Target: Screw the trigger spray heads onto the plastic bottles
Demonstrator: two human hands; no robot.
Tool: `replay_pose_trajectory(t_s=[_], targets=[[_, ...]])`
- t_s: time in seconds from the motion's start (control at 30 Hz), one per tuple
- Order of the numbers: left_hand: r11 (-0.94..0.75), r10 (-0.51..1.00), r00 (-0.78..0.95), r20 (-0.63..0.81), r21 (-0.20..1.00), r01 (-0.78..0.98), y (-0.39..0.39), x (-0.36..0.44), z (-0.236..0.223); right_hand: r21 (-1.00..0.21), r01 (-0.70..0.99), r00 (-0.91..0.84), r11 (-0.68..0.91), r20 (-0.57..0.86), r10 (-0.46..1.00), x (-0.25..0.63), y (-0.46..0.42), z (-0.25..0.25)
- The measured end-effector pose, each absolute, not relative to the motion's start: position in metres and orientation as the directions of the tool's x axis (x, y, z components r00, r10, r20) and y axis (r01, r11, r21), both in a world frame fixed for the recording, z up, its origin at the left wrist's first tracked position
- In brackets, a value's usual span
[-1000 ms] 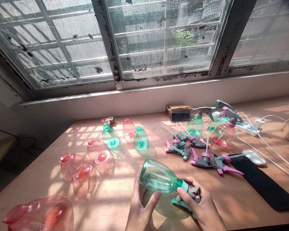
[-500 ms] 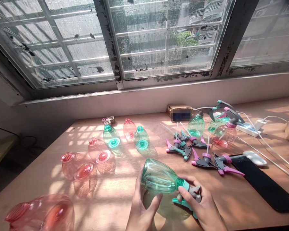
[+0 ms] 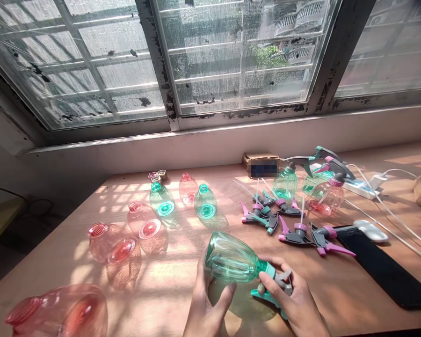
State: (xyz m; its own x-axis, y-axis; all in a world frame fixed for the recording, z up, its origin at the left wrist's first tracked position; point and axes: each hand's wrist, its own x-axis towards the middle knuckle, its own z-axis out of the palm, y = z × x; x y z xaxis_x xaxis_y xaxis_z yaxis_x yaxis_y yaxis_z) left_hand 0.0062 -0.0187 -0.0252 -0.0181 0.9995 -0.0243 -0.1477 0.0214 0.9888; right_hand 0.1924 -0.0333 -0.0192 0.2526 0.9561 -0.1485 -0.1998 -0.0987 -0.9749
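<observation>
A clear green spray bottle [image 3: 233, 257] lies on its side above the front of the table, between my hands. My left hand [image 3: 210, 299] cups its base end, thumb along the underside. At the neck, my right hand [image 3: 294, 299] is closed on the grey and teal spray head [image 3: 273, 281], thumb and fingers around the teal collar. The head's teal trigger points down and left. Whether the collar is fully threaded on the neck, I cannot tell.
Open pink bottles [image 3: 112, 243] and green bottles [image 3: 206, 201] stand at left and centre. Loose spray heads [image 3: 298, 234] lie right of centre, near a black phone [image 3: 389, 267]. Behind are bottles with heads fitted [image 3: 328, 196], a power strip [image 3: 358, 189] and a small cardboard box [image 3: 261, 164].
</observation>
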Motion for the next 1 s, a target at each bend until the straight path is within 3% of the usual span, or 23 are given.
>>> replay_pose_trajectory(t_s=[0.37, 0.73, 1.0], targets=[[0.082, 0.997, 0.022, -0.079, 0.968, -0.238, -0.020, 0.007, -0.019, -0.983, -0.159, 0.277, -0.090, -0.132, 0.952, 0.190, -0.033, -0.015], [0.093, 0.996, 0.026, -0.089, 0.972, -0.217, -0.020, 0.008, -0.018, -0.989, -0.115, 0.268, -0.093, -0.121, 0.956, 0.194, -0.033, -0.020], [0.097, 0.995, 0.029, -0.093, 0.971, -0.219, -0.020, 0.008, -0.015, -0.988, -0.055, 0.127, -0.148, -0.153, 0.980, 0.207, -0.031, -0.035]])
